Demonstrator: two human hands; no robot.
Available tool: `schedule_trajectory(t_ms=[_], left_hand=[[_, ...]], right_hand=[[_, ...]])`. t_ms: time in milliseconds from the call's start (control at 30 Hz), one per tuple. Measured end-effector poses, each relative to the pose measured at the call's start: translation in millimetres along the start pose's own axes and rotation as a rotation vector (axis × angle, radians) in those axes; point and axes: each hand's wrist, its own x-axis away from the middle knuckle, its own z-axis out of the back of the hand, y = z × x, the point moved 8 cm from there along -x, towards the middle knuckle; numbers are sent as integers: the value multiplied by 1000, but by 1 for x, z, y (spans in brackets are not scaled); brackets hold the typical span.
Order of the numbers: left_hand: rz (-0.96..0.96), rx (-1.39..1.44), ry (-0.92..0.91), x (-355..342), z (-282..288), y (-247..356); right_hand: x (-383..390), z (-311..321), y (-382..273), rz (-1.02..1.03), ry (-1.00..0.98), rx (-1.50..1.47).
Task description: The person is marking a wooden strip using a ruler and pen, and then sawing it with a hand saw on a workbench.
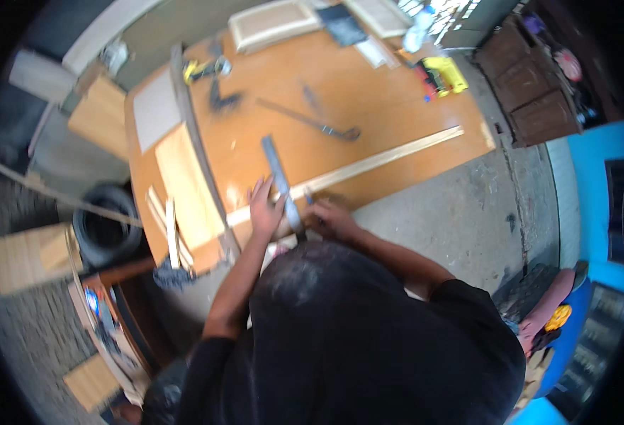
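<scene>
Orange-brown workbench (368,106) fills the middle of our view, standing on a grey concrete floor (453,219) in a cluttered workshop. Across its near edge lies a long pale wooden strip (390,159), running from near left to far right. Our left hand (264,209) presses flat, fingers spread, on a grey metal square ruler (278,177) that crosses the strip. Our right hand (329,216) sits just right of the ruler on the strip, fingers curled, apparently pinching a small pencil; the blur keeps us from being sure. Farther back on the bench lie a long dark metal bar (312,120) and a yellow power tool (445,74). A black tyre (106,223) rests on the floor at left.
</scene>
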Motion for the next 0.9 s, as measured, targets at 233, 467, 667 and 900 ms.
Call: schedule_trajectory(t_ms=[233,467,667,900], left_hand=[[298,135,-57,-14,-24,-41],[531,590,-97,-20,-26,-42],[433,316,-36,-7,-11,-43],[609,697,31,-3,-18,-49]], right_hand=[[-9,29,10,-33,85,-126],[-25,163,80,-183,455,51],[-61,276,195,-480,470,426],[-87,279,145,-159,565,582]])
